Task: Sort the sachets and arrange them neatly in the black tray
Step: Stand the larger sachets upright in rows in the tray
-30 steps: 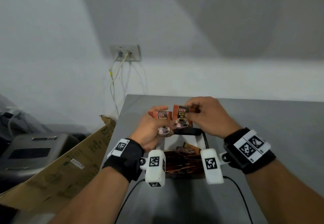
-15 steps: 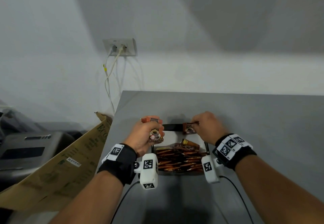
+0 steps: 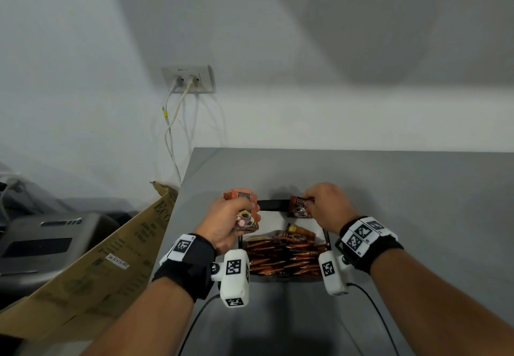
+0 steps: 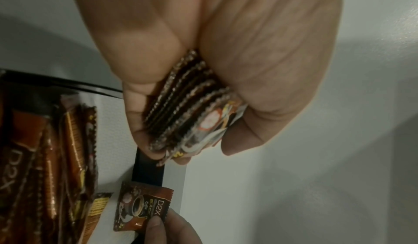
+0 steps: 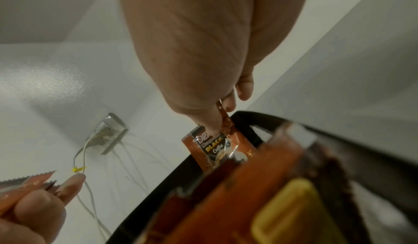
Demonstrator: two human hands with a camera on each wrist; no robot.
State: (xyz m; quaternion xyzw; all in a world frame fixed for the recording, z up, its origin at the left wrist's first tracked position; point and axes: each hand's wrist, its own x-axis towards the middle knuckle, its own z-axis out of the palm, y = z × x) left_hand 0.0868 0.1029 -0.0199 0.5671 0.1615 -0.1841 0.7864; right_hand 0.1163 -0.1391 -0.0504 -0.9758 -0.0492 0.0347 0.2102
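- A matte grey table (image 3: pixel 389 188) stands against a white wall (image 3: pixel 306 49), with a white double wall socket (image 3: pixel 188 78) set above the table's far left corner and two pale cables (image 3: pixel 170 135) hanging from it.
- At the far left, below table level, sits a grey box-shaped machine (image 3: pixel 47 241); a brown printed cardboard sheet (image 3: pixel 91 266) leans against the table's left edge.
- The left hand (image 3: pixel 225 222), wearing a black wrist strap with white tagged blocks, clutches a stack of small square brown coffee sachets (image 4: pixel 181 110); thumb and fingers curl round the stack, whose serrated edges fan out in the left wrist view. The stack is held just over the tray's far left corner.
- The shallow black rectangular tray (image 3: pixel 271 204) lies on the table between the two hands. Its floor looks pale in the far half.
- In the tray's near half lies a heap of long narrow brown-and-orange stick sachets (image 3: pixel 283 255), lying mostly sideways and overlapping; one stick rests tilted on top of the heap's far edge.
- The right hand (image 3: pixel 328 211), strapped likewise, pinches by its top edge a single square brown sachet printed "D2X Black Coffee" (image 3: pixel 299 207), between thumb and fingertips. The sachet stands upright at the tray's far wall, towards the right corner; whether its lower edge touches the tray floor cannot be told.
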